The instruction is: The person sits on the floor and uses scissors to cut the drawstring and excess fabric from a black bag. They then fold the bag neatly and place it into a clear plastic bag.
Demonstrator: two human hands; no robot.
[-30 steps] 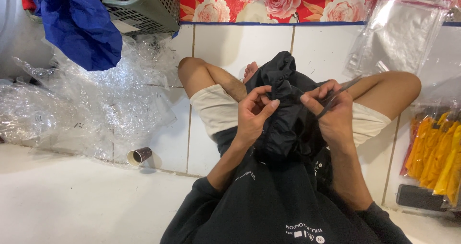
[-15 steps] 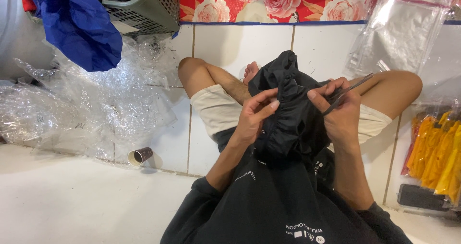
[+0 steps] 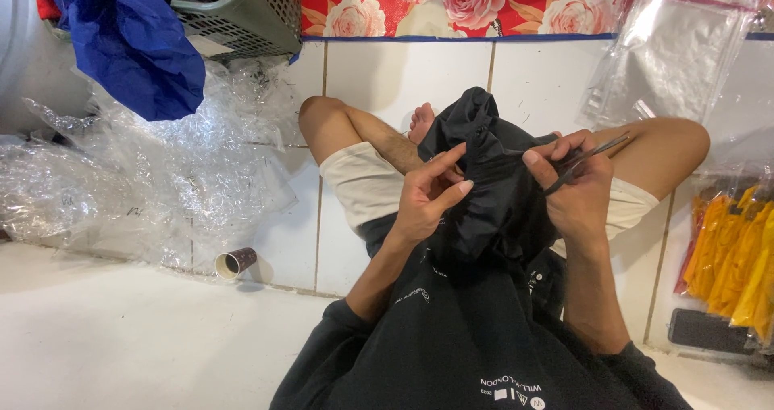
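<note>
I sit on the floor with the black cloth [image 3: 492,192] bunched on my lap. My left hand [image 3: 426,196] pinches it tight so it stays flat. My right hand [image 3: 576,188] grips thin metal tweezers [image 3: 587,158] against it.

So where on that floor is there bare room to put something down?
Bare white tiles lie between the floral cloth and the knees. The pale floor below the paper cup is open too. Crumpled clear plastic crowds the left; yellow packets crowd the right.
</note>
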